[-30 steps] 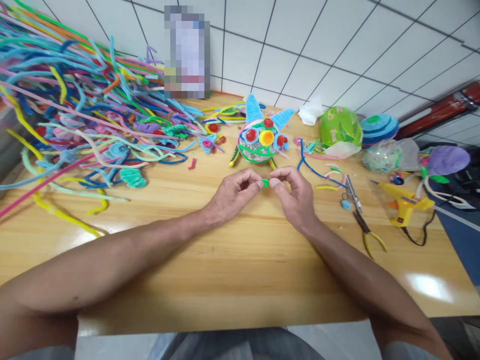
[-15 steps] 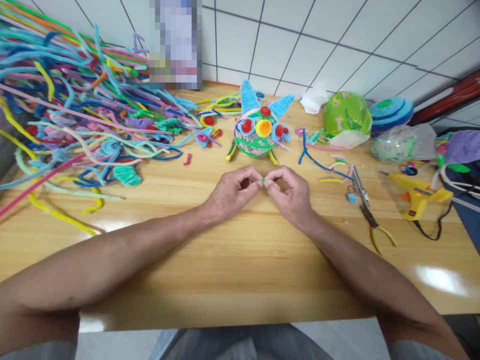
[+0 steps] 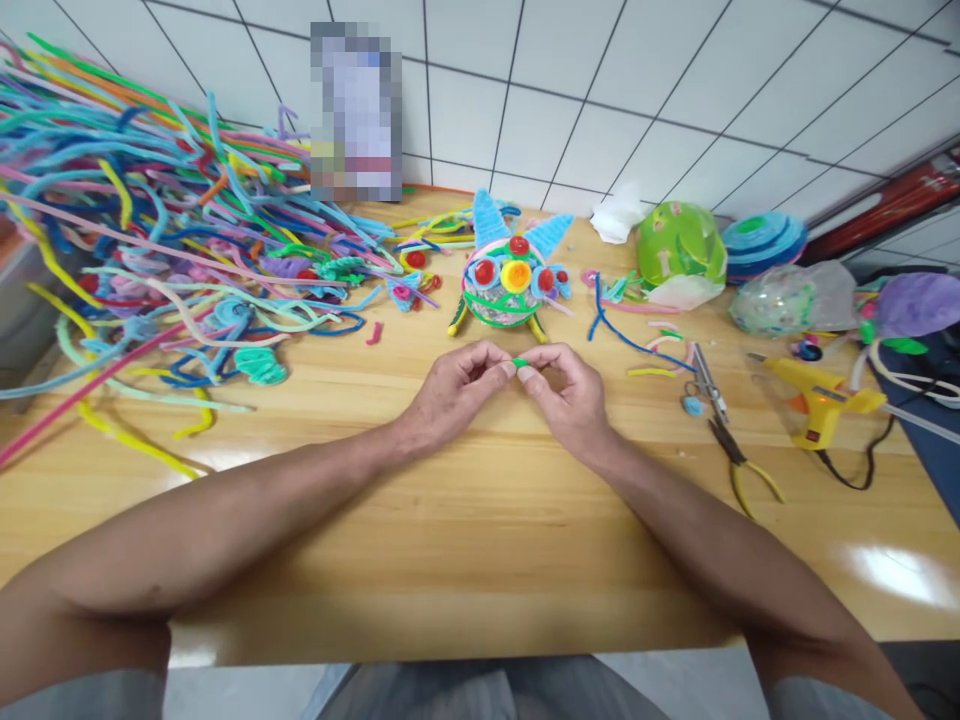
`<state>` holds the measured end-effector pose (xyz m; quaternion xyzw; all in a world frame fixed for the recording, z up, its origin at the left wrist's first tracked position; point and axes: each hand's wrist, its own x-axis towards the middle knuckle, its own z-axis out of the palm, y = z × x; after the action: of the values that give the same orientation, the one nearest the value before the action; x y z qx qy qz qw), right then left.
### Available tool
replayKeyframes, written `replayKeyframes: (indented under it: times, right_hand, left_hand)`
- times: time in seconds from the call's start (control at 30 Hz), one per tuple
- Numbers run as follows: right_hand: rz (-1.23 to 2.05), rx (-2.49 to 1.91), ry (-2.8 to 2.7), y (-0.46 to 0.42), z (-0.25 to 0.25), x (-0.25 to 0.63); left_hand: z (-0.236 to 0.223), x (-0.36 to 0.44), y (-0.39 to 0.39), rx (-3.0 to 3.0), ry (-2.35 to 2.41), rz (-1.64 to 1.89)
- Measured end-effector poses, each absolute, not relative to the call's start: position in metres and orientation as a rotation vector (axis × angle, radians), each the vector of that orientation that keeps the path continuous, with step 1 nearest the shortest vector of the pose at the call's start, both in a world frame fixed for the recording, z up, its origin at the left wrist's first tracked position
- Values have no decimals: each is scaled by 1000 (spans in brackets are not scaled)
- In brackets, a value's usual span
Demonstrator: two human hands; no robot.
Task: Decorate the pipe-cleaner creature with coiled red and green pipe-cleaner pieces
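A small piece of green pipe cleaner [image 3: 519, 363] shows between my two hands, mostly covered by the fingers. My left hand [image 3: 463, 388] pinches its left end between thumb and forefinger. From the other side, my right hand [image 3: 568, 392] pinches it in the same way, the fingertips nearly meeting. Just beyond the hands stands a pipe-cleaner figure [image 3: 504, 306] with light blue ears, red and yellow discs on its front and yellow feet. Neither hand touches it.
Many coloured pipe cleaners [image 3: 165, 240] are heaped at the left. On the right lie pliers [image 3: 739, 462], scissors [image 3: 709, 380] and a yellow glue gun [image 3: 821, 400] with its cord. A green ball-shaped object [image 3: 679, 250] and a blue coiled disc [image 3: 769, 245] stand near the tiled wall.
The camera view has shifted slightly, so everything sits a little lower and mostly further left. More of the green piece shows between my fingertips; both hands keep their pinch.
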<state>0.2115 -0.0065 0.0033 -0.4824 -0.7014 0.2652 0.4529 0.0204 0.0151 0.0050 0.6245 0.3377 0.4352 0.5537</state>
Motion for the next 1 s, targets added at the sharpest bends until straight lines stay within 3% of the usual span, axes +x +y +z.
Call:
replayKeyframes:
  times: [0.5,1.0]
  right_hand:
    - [963,-1101,-1443,4,-8,213]
    - [834,-1136,-1179,22,-14,219]
  left_hand:
    - [2,20,20,1451,785,1059]
    - [-1,24,28,1161,838,1236]
